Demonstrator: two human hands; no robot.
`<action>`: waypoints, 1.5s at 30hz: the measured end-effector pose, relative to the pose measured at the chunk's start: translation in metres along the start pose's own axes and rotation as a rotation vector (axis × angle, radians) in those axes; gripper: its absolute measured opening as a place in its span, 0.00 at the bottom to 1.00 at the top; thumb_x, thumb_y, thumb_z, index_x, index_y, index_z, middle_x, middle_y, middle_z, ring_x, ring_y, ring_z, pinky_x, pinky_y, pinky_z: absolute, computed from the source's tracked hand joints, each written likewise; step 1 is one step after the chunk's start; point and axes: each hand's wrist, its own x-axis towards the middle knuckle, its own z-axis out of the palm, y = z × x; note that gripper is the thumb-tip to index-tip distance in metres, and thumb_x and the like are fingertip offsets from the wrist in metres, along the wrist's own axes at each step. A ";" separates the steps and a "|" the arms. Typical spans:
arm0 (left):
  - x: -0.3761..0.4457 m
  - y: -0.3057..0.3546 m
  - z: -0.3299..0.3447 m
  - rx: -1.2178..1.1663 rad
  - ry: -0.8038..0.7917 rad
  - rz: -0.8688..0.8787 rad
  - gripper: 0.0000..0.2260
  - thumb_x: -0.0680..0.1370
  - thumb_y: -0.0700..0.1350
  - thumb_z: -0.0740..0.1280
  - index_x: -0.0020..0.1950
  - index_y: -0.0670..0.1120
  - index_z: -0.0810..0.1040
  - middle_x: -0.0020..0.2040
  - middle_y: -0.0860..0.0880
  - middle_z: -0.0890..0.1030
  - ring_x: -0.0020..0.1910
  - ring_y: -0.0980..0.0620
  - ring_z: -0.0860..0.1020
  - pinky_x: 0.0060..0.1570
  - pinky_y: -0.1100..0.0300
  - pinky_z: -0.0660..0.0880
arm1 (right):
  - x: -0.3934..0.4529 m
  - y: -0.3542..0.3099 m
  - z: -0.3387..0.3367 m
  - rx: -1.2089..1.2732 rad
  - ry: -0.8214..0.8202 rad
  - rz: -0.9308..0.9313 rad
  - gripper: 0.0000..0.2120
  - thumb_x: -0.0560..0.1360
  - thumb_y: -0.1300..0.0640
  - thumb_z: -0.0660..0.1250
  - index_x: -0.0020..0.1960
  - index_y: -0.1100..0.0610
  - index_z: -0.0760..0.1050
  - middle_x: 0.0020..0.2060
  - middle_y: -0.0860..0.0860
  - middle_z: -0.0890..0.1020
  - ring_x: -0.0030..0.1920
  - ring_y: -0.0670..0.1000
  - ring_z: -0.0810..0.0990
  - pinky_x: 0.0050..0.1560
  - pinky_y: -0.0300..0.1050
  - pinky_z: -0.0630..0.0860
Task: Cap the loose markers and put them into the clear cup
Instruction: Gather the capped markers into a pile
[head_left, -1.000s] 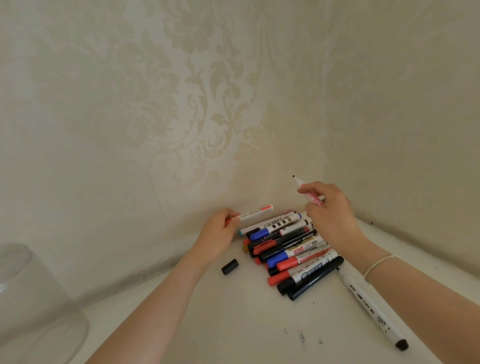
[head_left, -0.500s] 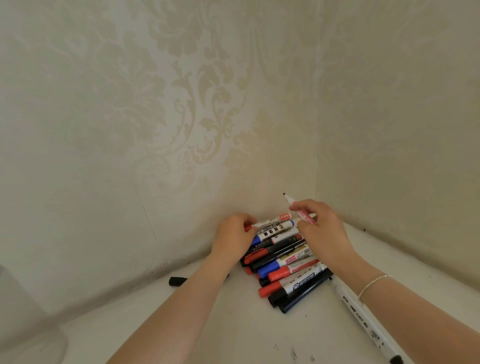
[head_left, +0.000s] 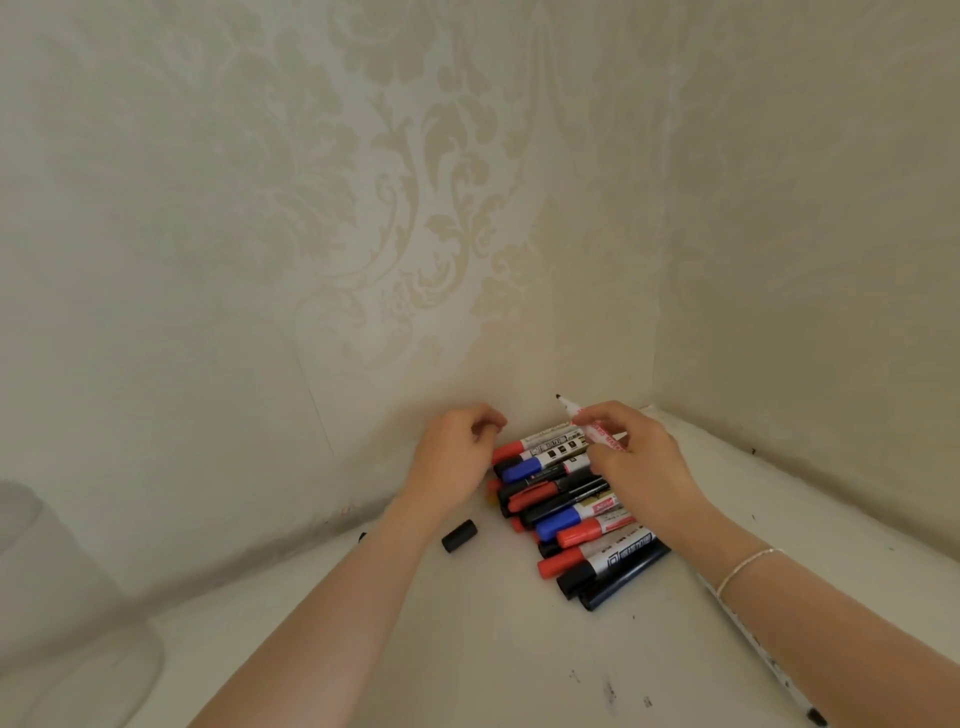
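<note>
Your right hand (head_left: 631, 457) pinches an uncapped marker (head_left: 589, 426), tip pointing up and left, above the marker pile (head_left: 576, 509) in the table's far corner. Your left hand (head_left: 457, 452) is curled at the pile's left edge (I cannot tell if it holds anything). A black cap (head_left: 460, 536) lies just near-left; fetch it and press it on straight. The marker your left hand held a second ago now lies on the pile. The clear cup (head_left: 62, 623) sits at the left edge.

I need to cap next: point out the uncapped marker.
The red-printed white marker pinched in the right hand, bare dark tip pointing up; the piled markers show caps.
</note>
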 end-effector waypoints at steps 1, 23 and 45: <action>-0.001 -0.002 -0.010 0.011 -0.010 -0.008 0.11 0.77 0.39 0.62 0.45 0.53 0.80 0.44 0.52 0.84 0.46 0.54 0.81 0.51 0.59 0.76 | 0.000 -0.001 0.002 0.010 -0.014 0.004 0.17 0.75 0.69 0.59 0.50 0.49 0.77 0.42 0.50 0.78 0.31 0.50 0.72 0.22 0.32 0.67; -0.057 -0.043 -0.083 0.013 -0.310 -0.245 0.04 0.77 0.40 0.67 0.49 0.46 0.81 0.46 0.47 0.83 0.41 0.54 0.80 0.44 0.64 0.76 | -0.030 -0.030 0.041 0.009 -0.319 -0.026 0.12 0.79 0.59 0.60 0.59 0.49 0.73 0.39 0.49 0.82 0.31 0.43 0.76 0.30 0.39 0.74; -0.070 0.031 -0.056 -0.674 -0.086 -0.299 0.09 0.74 0.39 0.71 0.53 0.47 0.82 0.47 0.49 0.85 0.45 0.54 0.84 0.50 0.60 0.79 | -0.047 -0.025 0.008 0.007 -0.228 -0.131 0.19 0.78 0.61 0.61 0.64 0.43 0.75 0.26 0.42 0.70 0.27 0.43 0.65 0.28 0.35 0.65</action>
